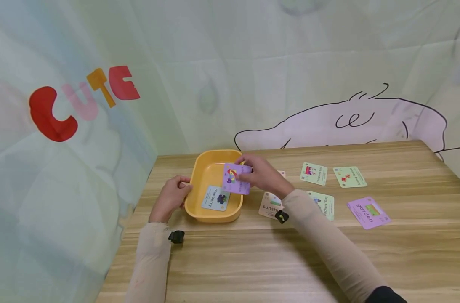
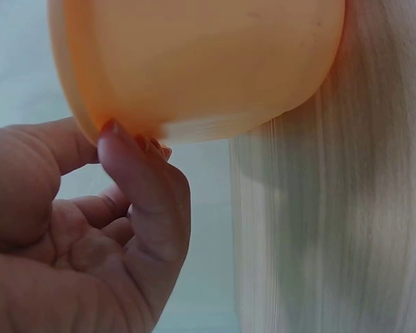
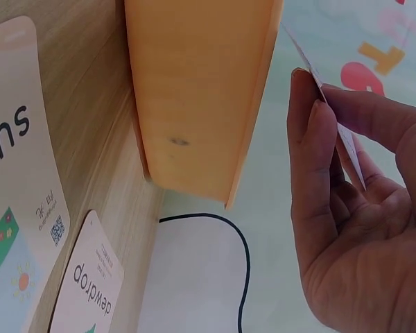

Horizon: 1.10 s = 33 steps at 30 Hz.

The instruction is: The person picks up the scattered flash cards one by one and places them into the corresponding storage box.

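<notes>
A yellow plastic tray [image 1: 214, 218] stands at the back left of the wooden table. My left hand [image 1: 170, 198] pinches its left rim between thumb and fingers, as the left wrist view shows up close. Inside the tray lies a white card [image 1: 211, 198] reading "blueberry", with a dark berry picture. Over the tray's right side, my right hand [image 1: 265, 173] holds a purple picture card [image 1: 231, 188] by its edge. In the right wrist view this card is seen nearly edge-on, between thumb and fingers, above the tray's rim.
Right of the tray lie a "sunshine" card [image 1: 267, 207], partly behind the right arm, and a "dewdrop" card [image 3: 90, 281]. Farther right are green cards, one [image 1: 314, 174] at the back, and a purple "garden" card [image 1: 369, 213]. A printed curtain [image 1: 214, 75] hangs behind the table.
</notes>
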Each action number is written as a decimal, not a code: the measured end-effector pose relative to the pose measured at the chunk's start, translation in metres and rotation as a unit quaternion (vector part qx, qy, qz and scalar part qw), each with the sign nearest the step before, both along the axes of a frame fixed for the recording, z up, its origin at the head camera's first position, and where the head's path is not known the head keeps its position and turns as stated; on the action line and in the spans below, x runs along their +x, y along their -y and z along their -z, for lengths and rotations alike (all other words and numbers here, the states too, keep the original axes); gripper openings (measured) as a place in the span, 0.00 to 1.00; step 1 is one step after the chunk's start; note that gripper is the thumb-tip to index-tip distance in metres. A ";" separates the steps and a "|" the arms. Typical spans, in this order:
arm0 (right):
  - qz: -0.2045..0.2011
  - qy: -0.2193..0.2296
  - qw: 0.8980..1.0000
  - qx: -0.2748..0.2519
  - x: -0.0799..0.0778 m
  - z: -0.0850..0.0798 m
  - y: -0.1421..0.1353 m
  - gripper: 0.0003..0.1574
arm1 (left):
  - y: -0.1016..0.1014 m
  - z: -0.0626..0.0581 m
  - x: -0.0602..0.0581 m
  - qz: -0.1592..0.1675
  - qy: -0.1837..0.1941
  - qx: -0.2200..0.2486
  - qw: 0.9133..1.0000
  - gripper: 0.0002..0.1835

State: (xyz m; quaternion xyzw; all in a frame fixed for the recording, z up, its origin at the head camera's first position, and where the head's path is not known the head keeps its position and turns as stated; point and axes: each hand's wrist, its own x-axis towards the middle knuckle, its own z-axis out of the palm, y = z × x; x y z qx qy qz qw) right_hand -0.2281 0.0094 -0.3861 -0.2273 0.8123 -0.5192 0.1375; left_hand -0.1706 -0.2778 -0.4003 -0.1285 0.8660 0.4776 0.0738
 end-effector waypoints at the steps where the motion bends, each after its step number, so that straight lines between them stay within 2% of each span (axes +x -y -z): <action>1: -0.001 0.000 1.000 -0.001 0.000 0.001 0.001 0.19 | 0.000 0.000 0.000 0.000 0.000 0.000 1.000 0.18; 21: -0.003 0.009 1.000 0.000 0.000 0.002 0.016 0.18 | -0.001 -0.001 0.002 -0.001 0.000 -0.001 1.000 0.18; 33: 0.004 -0.014 1.000 0.014 -0.001 0.008 0.025 0.17 | 0.000 0.000 0.000 -0.006 0.000 -0.005 1.000 0.17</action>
